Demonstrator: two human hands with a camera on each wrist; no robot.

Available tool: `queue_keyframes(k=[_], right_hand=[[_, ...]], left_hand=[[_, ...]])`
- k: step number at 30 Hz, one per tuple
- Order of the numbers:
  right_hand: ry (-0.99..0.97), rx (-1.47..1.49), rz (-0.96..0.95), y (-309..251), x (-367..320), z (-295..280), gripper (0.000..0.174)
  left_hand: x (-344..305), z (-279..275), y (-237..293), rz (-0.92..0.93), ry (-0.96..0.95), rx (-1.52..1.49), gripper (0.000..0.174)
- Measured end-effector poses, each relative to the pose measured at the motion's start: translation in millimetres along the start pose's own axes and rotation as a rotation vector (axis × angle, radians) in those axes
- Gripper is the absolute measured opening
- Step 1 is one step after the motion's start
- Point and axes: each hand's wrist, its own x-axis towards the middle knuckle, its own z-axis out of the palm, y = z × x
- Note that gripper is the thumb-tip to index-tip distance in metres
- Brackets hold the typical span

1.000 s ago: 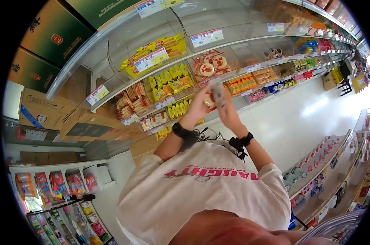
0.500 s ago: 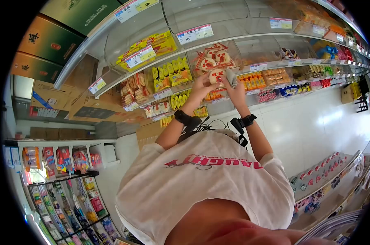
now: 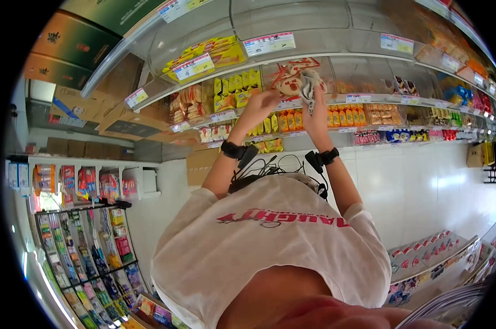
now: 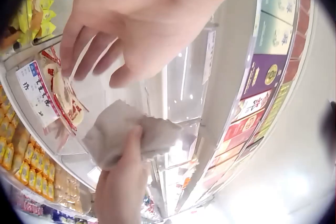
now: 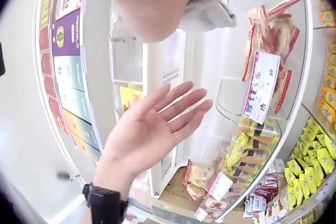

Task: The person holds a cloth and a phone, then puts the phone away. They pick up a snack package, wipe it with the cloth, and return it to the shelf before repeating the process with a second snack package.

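My right hand (image 3: 315,112) grips a crumpled grey cloth (image 4: 123,129), its thumb lying along the near side. The cloth overlaps a clear bin of red-and-white packets of round rice crackers (image 3: 288,85) in the head view. My left hand (image 3: 260,108) is to the left of the cloth, apart from it and holding nothing; its fingers are loosely spread, palm showing in the right wrist view. Those cracker packets (image 5: 275,37) lie behind a price tag (image 5: 261,87). In the right wrist view the right hand (image 5: 157,3) hides much of the cloth.
Yellow snack packs (image 3: 237,90) fill the bin to the left, and orange packs (image 3: 344,116) line the shelf below. A white shelf edge (image 3: 363,98) with price tags runs across. Cardboard boxes (image 3: 133,118) stand at left; display shelves (image 3: 431,257) stand behind at right.
Half a second ago both hands were at a rice cracker packet in front of the bin. Now the left hand has drawn away empty to the left, and the right hand has raised the cloth.
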Motion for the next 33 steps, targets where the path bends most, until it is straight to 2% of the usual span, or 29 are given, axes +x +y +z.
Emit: queue_keyframes(k=[1,2,4,5,8,11,14,16,18,20,22,25,27,28,30,31,33], right_hand=[[-0.053,-0.076,-0.058,-1,6,3,0.049],[-0.103,-0.150,-0.116,-1,12,9,0.048],[-0.356,-0.181,0.063,12,18,30,0.043],[-0.485,-0.200,0.153,18,18,40,0.041],[-0.631,-0.276,0.207,15,29,55,0.039],[-0.694,-0.295,0.248,26,32,70,0.041],[-0.575,0.077,0.291,37,25,77,0.043],[-0.429,0.134,0.258,15,21,71,0.038],[-0.324,0.204,0.242,6,16,72,0.035],[-0.325,0.306,0.300,-17,10,71,0.035],[-0.298,0.476,0.381,-51,-1,82,0.037],[-0.370,0.538,0.484,-93,-19,117,0.040],[-0.558,0.566,0.571,-129,-22,142,0.040],[-0.651,0.576,0.621,-146,-25,156,0.041],[-0.668,0.570,0.602,-153,-39,202,0.041],[-0.677,0.566,0.592,-157,-45,224,0.042],[-0.624,0.633,0.564,-169,-59,260,0.043]], left_hand=[[-8,-8,-4,-0.037,-0.099,-0.011,0.038],[-17,-14,-7,-0.074,-0.077,-0.057,0.036],[-39,-24,-7,-0.147,-0.036,-0.146,0.034],[-47,-32,-13,-0.118,-0.016,-0.109,0.035],[-69,-54,-20,-0.204,0.107,-0.186,0.034],[-86,-80,-31,-0.250,0.216,-0.260,0.030],[-102,-107,-41,-0.227,0.334,-0.328,0.028],[-110,-128,-48,-0.201,0.401,-0.382,0.028],[-113,-143,-60,-0.212,0.581,-0.393,0.032],[-118,-166,-88,-0.193,0.723,-0.415,0.033],[-123,-183,-102,-0.149,0.752,-0.422,0.030],[-125,-207,-114,-0.078,0.773,-0.408,0.023],[-126,-219,-138,0.012,0.812,-0.384,0.022],[-128,-224,-148,0.001,0.813,-0.363,0.024],[-128,-234,-172,-0.018,0.812,-0.320,0.030],[-127,-240,-190,-0.057,0.751,-0.384,0.045],[-124,-244,-214,-0.094,0.726,-0.360,0.051]])
